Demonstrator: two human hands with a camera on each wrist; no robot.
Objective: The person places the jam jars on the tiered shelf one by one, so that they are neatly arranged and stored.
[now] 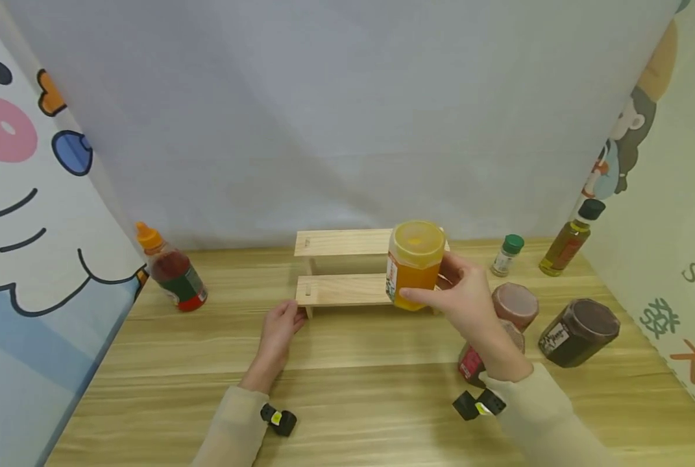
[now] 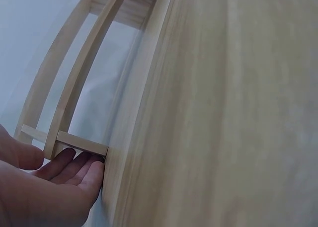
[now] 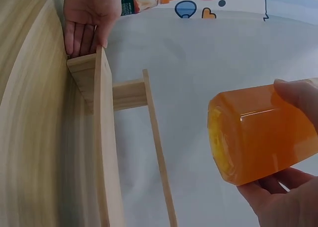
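Note:
My right hand grips a clear, faceted jar of orange, honey-like contents with a yellowish lid and a white label. The jar is roughly upright and, in the head view, covers the right part of a two-tier wooden rack. In the right wrist view, a gap separates the jar from the rack's boards. At the rack's left end, my left hand touches the lower tier; its fingers rest against the leg's outer side, thumb by the board's end.
Left of the rack stands a red sauce squeeze bottle with an orange cap. To the right are a green-capped shaker, an oil bottle, a dark jar and two reddish jars, one partly behind my right forearm. A pale curtain closes the back.

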